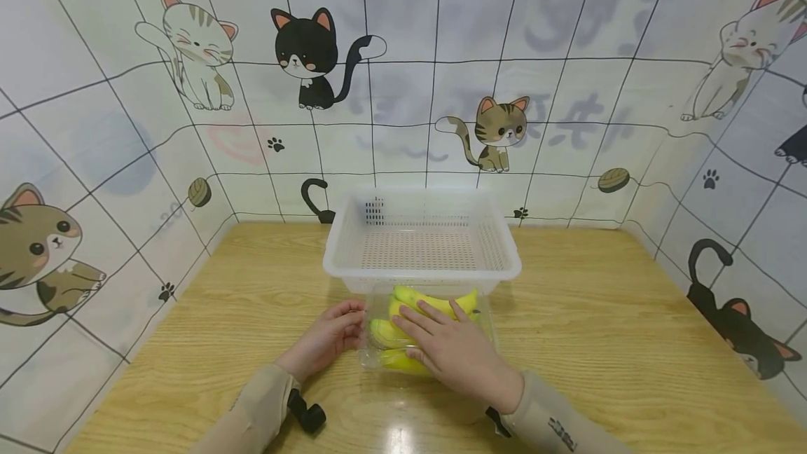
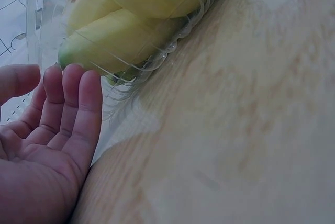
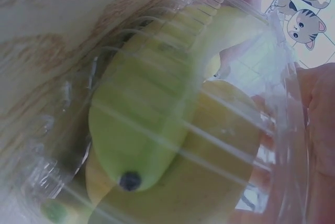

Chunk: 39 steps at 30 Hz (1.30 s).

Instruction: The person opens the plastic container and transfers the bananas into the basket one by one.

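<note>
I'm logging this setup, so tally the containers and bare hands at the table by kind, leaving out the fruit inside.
White basket: 1
Clear plastic box: 1
Hands, the left hand and the right hand: 2
Total: 4

Bright head view, glare on wooden table, dim, hazy wrist views, reflections on plastic box
</note>
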{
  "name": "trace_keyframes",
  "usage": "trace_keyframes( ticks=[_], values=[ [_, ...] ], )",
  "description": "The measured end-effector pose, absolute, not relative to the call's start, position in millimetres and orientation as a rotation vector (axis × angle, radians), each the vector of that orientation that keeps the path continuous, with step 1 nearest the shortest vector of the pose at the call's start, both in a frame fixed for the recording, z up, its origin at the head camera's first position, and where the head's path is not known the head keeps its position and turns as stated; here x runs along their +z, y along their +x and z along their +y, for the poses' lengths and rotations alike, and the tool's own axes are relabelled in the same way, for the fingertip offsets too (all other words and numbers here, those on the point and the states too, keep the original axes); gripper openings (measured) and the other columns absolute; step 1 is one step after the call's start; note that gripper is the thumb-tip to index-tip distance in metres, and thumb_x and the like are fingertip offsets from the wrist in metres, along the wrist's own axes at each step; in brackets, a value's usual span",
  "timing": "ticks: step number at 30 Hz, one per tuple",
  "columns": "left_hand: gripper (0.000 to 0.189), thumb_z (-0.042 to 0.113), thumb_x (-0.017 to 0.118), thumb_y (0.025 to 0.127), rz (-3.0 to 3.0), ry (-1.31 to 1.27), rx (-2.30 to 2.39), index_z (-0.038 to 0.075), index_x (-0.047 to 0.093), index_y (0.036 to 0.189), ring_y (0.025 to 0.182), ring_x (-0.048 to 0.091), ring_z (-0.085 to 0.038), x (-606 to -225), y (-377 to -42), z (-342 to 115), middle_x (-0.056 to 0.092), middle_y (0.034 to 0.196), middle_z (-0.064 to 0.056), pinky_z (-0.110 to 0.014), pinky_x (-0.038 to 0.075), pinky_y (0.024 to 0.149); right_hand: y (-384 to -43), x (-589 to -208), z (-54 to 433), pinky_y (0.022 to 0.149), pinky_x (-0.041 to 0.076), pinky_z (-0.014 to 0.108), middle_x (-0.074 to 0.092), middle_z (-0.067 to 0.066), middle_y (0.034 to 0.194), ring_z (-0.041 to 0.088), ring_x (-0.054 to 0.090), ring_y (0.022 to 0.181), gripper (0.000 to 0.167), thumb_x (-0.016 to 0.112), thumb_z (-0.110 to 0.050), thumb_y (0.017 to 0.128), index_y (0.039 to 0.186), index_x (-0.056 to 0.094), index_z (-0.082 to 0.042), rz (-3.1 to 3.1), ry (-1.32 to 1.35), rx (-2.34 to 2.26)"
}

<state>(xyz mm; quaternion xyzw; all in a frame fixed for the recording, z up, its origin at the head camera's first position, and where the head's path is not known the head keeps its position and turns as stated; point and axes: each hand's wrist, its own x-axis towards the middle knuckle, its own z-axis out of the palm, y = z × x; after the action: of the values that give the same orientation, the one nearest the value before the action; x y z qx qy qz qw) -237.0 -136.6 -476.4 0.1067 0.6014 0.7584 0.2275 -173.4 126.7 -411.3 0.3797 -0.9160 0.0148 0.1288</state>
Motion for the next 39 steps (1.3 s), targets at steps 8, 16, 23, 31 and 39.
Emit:
trace_keyframes(
  ticks=[8,16,23,31,39],
  values=[
    [0.009,0.015,0.049,0.102,1.662,0.271,2.083,0.010,0.052,0.108,0.074,0.056,-0.009,-475.9,-238.4,-136.6,0.055,0.086,0.001,-0.025,0.051,0.069,-173.5,-410.0,127.2,0.105,0.029,0.063,0.036,-0.004,0.152,0.024,0.036,0.138,0.052,0.037,-0.047,0.103,0.150,0.037,-0.024,-2.673,1.105,0.028],
    [0.008,0.016,0.049,0.102,1.665,0.271,2.080,0.010,0.053,0.106,0.074,0.056,-0.009,-476.7,-237.9,-135.4,0.055,0.086,0.001,-0.025,0.051,0.068,-173.0,-409.3,128.8,0.104,0.031,0.062,0.036,-0.005,0.152,0.024,0.037,0.137,0.052,0.039,-0.047,0.102,0.150,0.037,-0.024,-2.670,1.113,0.018],
    [0.007,0.016,0.049,0.102,1.666,0.276,2.083,0.011,0.054,0.105,0.074,0.056,-0.009,-477.0,-237.6,-135.8,0.055,0.086,0.001,-0.025,0.051,0.068,-172.8,-407.3,129.0,0.104,0.031,0.062,0.037,-0.004,0.152,0.025,0.037,0.137,0.053,0.042,-0.046,0.102,0.149,0.038,-0.024,-2.673,1.123,0.043],
    [0.008,0.016,0.048,0.102,1.672,0.268,2.079,0.011,0.053,0.106,0.074,0.055,-0.009,-478.6,-237.9,-136.7,0.055,0.087,0.001,-0.025,0.051,0.069,-173.7,-410.0,128.2,0.104,0.031,0.062,0.039,-0.005,0.150,0.025,0.039,0.136,0.051,0.038,-0.048,0.103,0.149,0.039,-0.025,-2.663,1.111,0.054],
    [0.009,0.018,0.049,0.102,1.675,0.275,2.073,0.011,0.053,0.105,0.074,0.055,-0.008,-477.1,-238.4,-136.8,0.055,0.086,0.001,-0.025,0.051,0.068,-173.7,-409.1,128.1,0.103,0.032,0.063,0.041,-0.005,0.149,0.025,0.041,0.135,0.050,0.039,-0.046,0.103,0.148,0.040,-0.025,-2.658,1.108,0.086]
  ],
)
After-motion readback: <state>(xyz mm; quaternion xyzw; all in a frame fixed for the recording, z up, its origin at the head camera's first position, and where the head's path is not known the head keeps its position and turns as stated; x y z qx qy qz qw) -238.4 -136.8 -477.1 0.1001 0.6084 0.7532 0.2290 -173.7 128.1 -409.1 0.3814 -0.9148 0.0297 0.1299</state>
